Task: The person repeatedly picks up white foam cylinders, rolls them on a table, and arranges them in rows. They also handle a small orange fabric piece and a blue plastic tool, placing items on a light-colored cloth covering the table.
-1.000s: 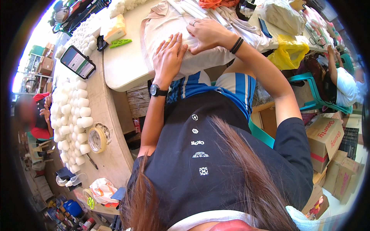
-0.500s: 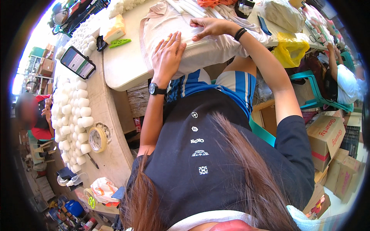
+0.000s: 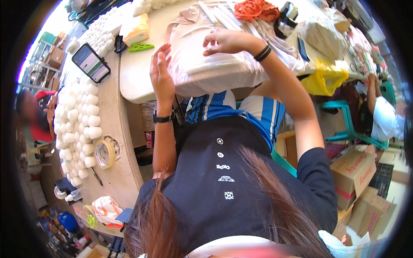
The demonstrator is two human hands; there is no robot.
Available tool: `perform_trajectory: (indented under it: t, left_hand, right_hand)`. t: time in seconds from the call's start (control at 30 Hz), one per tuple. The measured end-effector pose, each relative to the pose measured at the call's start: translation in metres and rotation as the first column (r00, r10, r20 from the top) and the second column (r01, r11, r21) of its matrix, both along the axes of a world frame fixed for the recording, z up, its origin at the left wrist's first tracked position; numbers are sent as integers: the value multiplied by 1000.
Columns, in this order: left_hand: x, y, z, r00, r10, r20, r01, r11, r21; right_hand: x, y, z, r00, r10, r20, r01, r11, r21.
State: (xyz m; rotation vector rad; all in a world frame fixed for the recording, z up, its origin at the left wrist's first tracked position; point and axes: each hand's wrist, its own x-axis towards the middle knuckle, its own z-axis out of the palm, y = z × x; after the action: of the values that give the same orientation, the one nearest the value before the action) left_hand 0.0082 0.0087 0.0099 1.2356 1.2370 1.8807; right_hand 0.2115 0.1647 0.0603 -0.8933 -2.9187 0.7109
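Note:
A pale pinkish cloth lies spread on the white table in front of me, its near edge hanging toward my lap. Raised at the cloth's left side is my left hand, fingers loosely stretched and holding nothing. Over the cloth's middle hovers my right hand, its fingers half bent and apart, with nothing seen between them. Several long white rods rest on the far part of the cloth. Bunched fabric lies right of my right hand.
Many short white cylinders, a phone and a tape roll crowd the left table. A green clip-like tool lies nearer. Red-orange strips, a yellow bag and cardboard boxes are rightward. Other people sit at both sides.
My left hand has lifted off the cloth and moved left, turning on its side. My right hand has shifted slightly, its fingers more curled. The view has tilted a little.

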Motion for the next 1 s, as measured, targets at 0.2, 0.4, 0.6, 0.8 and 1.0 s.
perform_trajectory:
  t: [0.2,0.4,0.6,0.8,1.0]
  left_hand:
    - [3,-31,-2,973,161,-165,-182,976,-121]
    - [16,-49,-8,932,227,-282,-274,951,-140]
    - [27,-22,8,985,-162,59,164,985,-43]
    - [33,21,64,904,-408,129,402,913,69]
    - [46,22,73,945,-328,-3,328,944,22]
  right_hand:
    - [-18,17,-1,998,25,50,-20,995,-98]
    - [-13,21,11,995,94,14,-88,970,-225]
    - [19,-31,42,786,-290,-546,-85,824,-560]
    - [1,-95,37,291,-484,-826,-49,854,-518]
    - [-2,-99,45,156,-536,-830,-50,835,-548]
